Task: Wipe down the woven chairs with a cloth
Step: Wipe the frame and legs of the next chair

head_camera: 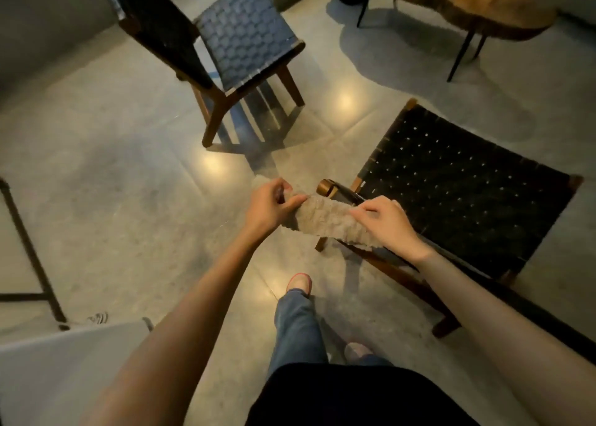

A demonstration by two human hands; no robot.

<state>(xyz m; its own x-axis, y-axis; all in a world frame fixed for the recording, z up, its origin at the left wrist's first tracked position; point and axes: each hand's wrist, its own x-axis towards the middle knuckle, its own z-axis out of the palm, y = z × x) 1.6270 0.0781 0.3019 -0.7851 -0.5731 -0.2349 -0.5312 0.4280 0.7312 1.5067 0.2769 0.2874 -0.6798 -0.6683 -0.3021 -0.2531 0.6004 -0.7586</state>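
Black top (354,400) at the bottom, both bare forearms reaching out. The cloth (322,220) is stretched between the hands, long axis running left to right, over the near corner of the near chair (467,193). The left hand (274,203) pinches one end and the right hand (387,222) has its fingers curled over the other. The woven seat lies right of the cloth and beyond it, so I'd guess the right hand leads. The second chair (245,41) is well apart.

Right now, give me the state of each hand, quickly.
Left hand: grip closed, pinching one end of the cloth.
Right hand: grip closed, fingers curled over the cloth's other end.
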